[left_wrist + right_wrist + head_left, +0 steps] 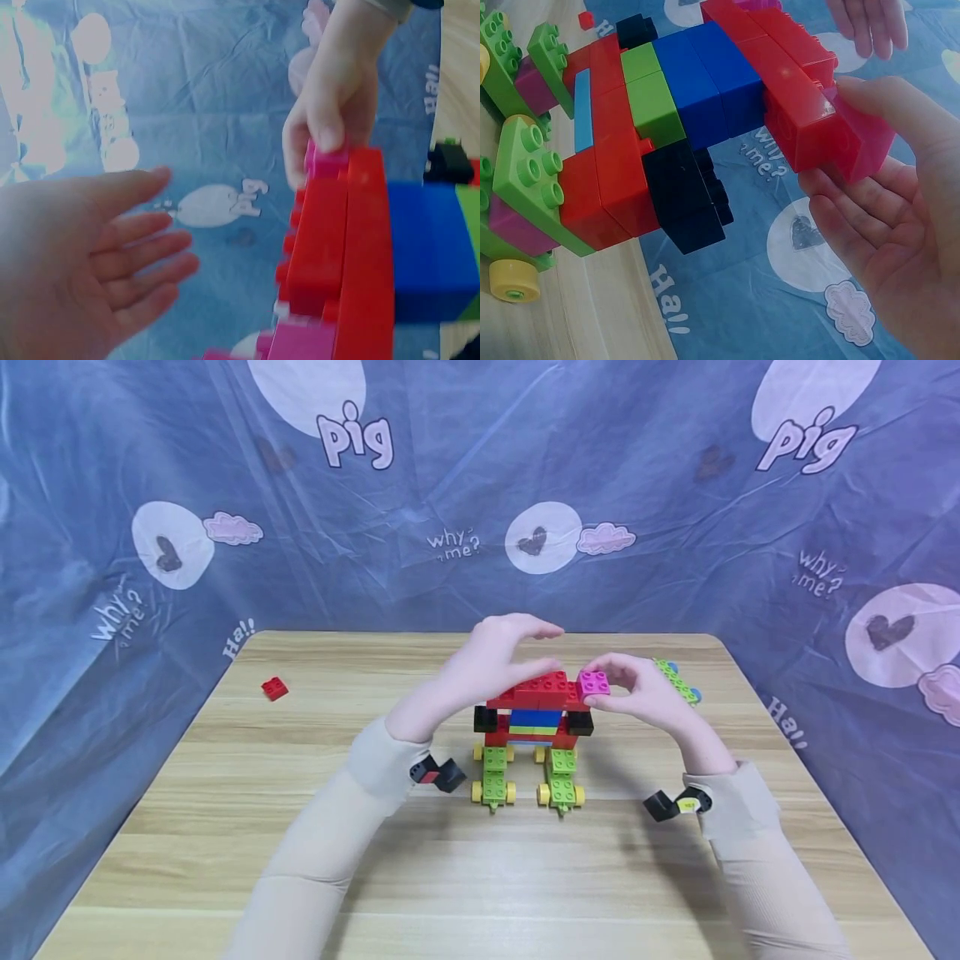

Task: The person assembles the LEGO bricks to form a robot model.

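A toy-brick figure [542, 700] stands upright on the table, with two lime-green wheeled bases [493, 775] under it. Its body stacks red, light-blue, lime and blue bricks [705, 75], and a black brick [682, 195] juts out on either side. Between thumb and fingers, my right hand [637, 692] pinches a pink brick [594, 683] at the right end of the red top row. My left hand [495, 656] hovers by the top's left end, fingers extended and holding nothing. Below it, the left wrist view shows another pink brick [301, 341] at that end, hidden from the head view.
A small red brick [274, 688] lies at the back left of the wooden table [225, 827]. At the back right is a lime studded piece [673, 680] with blue round parts, partly behind my right hand. A blue printed cloth [480, 460] hangs around the table.
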{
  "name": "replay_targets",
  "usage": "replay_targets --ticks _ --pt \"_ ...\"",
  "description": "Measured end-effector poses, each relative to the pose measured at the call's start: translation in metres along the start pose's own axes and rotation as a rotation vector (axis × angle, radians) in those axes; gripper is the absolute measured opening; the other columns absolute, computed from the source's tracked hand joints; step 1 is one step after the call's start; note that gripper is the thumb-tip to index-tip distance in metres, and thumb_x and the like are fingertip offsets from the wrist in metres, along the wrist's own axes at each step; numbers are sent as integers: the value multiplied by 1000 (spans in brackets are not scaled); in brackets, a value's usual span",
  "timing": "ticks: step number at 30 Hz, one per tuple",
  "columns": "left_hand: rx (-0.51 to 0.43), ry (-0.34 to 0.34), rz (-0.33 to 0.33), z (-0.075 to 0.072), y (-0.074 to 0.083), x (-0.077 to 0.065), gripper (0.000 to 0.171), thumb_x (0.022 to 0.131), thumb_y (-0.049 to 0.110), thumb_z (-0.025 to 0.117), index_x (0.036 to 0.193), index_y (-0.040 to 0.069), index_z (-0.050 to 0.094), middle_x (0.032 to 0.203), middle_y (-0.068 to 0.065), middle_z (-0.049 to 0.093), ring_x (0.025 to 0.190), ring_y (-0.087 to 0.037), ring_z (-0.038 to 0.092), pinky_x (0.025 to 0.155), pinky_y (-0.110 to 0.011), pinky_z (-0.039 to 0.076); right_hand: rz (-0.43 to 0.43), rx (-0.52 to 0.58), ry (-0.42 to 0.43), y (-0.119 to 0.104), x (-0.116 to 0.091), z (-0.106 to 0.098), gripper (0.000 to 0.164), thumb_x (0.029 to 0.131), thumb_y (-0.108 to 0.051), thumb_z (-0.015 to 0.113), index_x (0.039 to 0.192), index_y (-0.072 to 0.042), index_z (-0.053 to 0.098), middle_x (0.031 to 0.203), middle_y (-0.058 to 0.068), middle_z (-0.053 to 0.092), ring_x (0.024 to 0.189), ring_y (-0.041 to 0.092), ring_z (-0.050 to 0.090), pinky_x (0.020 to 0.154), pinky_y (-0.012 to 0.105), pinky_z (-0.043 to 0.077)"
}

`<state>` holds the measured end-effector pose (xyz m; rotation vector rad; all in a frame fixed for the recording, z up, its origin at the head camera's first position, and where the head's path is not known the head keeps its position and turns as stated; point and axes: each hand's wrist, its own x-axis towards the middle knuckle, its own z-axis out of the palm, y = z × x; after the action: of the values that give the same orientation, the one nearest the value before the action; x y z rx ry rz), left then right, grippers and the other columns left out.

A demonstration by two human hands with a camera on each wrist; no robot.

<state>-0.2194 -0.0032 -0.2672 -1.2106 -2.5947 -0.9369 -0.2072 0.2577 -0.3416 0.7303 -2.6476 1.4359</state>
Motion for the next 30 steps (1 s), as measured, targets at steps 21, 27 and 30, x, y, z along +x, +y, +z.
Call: replay_targets --ticks 21,27,30 --pt "-163 341 25 -5 -122 -13 28 92 14 65 117 2 66 118 -13 68 113 -25 61 102 -33 45 35 1 7 1 0 1 35 81 -4 74 113 2 63 97 -12 66 91 4 62 83 17 49" --pt "-171 297 -45 13 -152 -14 31 91 13 65 120 1 64 121 -14 66 115 -26 59 102 -36 45 20 0 2 1 -1 1 34 81 -4 74 113 3 63 96 -12 66 88 5 62 81 18 49" --pt "-172 248 -90 22 -166 -14 34 91 13 65 123 1 62 124 -14 64 118 -27 57 105 -38 42 14 -8 3 2 -1 1 34 80 -4 74 112 2 63 96 -11 67 88 5 62 80 18 49"
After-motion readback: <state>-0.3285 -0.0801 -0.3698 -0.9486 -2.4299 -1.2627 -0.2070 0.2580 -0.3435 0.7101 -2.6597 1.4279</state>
